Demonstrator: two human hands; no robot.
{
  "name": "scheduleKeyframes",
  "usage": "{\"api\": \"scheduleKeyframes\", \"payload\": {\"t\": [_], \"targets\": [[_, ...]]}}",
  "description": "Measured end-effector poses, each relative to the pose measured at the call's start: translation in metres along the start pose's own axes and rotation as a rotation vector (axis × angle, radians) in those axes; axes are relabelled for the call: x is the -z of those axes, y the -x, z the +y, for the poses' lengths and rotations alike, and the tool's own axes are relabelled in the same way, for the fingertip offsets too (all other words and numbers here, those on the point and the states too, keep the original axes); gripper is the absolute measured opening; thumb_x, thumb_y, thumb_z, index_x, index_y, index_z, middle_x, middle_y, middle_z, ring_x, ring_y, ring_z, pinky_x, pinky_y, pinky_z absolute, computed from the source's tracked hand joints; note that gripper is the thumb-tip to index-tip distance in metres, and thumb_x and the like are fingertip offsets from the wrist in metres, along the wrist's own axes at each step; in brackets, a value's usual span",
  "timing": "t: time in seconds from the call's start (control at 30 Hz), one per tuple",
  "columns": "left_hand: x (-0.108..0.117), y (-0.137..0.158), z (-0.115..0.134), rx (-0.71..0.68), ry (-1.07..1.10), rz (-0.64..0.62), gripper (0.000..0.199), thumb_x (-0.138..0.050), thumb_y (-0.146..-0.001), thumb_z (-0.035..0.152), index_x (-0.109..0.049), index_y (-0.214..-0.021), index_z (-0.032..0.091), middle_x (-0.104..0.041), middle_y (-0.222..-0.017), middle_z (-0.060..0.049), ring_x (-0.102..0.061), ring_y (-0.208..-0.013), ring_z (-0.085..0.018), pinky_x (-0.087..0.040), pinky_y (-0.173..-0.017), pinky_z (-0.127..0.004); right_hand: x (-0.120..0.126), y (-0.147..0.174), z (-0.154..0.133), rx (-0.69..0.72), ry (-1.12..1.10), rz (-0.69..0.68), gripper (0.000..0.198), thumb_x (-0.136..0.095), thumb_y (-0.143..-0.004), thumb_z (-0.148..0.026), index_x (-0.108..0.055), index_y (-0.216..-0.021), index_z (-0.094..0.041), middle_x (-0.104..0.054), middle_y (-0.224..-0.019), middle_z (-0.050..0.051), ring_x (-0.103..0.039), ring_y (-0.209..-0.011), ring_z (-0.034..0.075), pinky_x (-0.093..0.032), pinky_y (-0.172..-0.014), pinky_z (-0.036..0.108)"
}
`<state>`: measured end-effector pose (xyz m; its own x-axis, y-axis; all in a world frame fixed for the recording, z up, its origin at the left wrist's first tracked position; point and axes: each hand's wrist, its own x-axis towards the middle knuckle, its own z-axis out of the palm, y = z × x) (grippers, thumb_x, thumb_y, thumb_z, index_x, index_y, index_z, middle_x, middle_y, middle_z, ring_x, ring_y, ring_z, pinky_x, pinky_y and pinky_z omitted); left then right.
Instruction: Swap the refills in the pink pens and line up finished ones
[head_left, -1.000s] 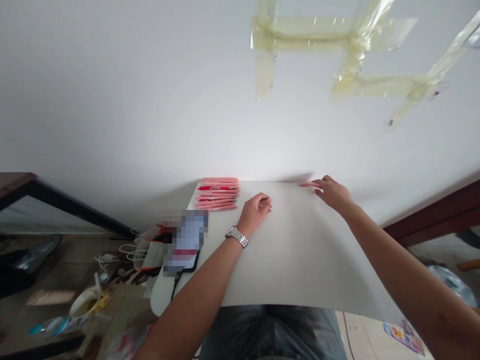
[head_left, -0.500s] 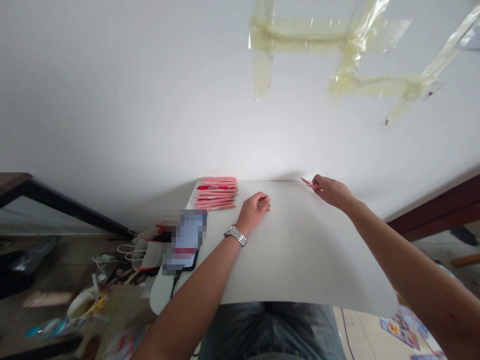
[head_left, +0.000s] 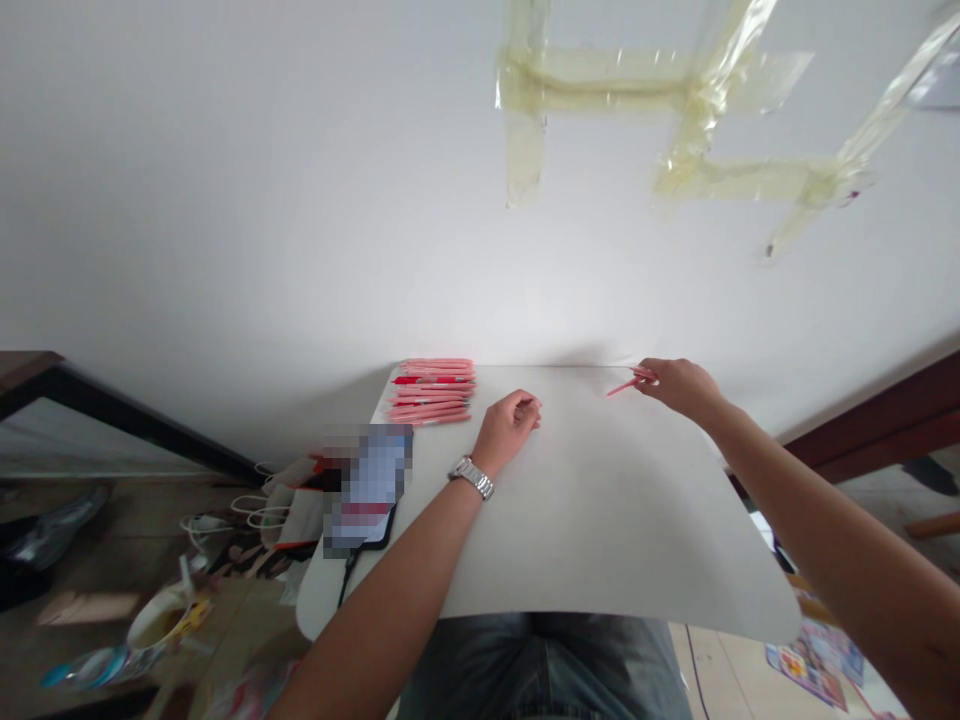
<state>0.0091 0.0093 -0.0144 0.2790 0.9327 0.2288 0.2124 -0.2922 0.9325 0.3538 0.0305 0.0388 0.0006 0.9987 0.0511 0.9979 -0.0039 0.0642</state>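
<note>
Head view, white table [head_left: 592,520] against taped wall [head_left: 300,200], left hand [head_left: 507,428] loosely curled in, right hand [head_left: 681,386] pinching pink pens [head_left: 622,387]

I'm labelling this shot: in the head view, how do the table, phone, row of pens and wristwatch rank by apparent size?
1. Table
2. Phone and row of pens: too alike to rank
3. Wristwatch

The bare left hand [head_left: 506,435], loosely curled, lay to the left of the bare, pinching right hand [head_left: 681,388], whose outstretched forearm [head_left: 810,510] slanted rightward, back toward the body.
</note>
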Motion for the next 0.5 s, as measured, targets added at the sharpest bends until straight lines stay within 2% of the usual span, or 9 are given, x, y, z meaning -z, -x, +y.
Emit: {"api": "scheduleKeyframes", "payload": {"t": [0.1,0.2,0.5], "targets": [[0.0,0.0,0.0,0.001,-0.009,-0.002,0.028,-0.058,-0.097,0.046,-0.067,-0.095,0.019,-0.075,-0.083,-0.004,-0.075,-0.073,-0.016,-0.059,-0.069,-0.024,0.0,0.0,0.0,-0.077,0.046,0.01,0.035,-0.049,-0.097,-0.05,-0.071,-0.114,-0.028,-0.076,-0.091,0.009,-0.068,-0.077,0.025,-0.038,-0.061,0.031],[0.0,0.0,0.0,0.004,-0.016,-0.009,0.028,-0.057,-0.097,0.046,-0.066,-0.096,0.019,-0.075,-0.083,-0.004,-0.075,-0.073,-0.016,-0.059,-0.069,-0.025,-0.002,-0.003,0.001,-0.072,0.051,0.034,0.039,-0.045,-0.1,-0.053,-0.071,-0.116,-0.028,-0.076,-0.092,0.01,-0.068,-0.078,0.026,-0.038,-0.061,0.031],[-0.001,-0.001,-0.002,0.026,0.023,-0.004,0.031,-0.059,-0.096,0.048,-0.067,-0.096,0.018,-0.075,-0.083,-0.005,-0.075,-0.073,-0.016,-0.06,-0.069,-0.025,-0.011,-0.019,0.0,-0.074,0.049,-0.027,0.037,-0.046,-0.101,-0.047,-0.071,-0.122,-0.031,-0.077,-0.107,0.01,-0.07,-0.092,0.027,-0.046,-0.069,0.033]]}}
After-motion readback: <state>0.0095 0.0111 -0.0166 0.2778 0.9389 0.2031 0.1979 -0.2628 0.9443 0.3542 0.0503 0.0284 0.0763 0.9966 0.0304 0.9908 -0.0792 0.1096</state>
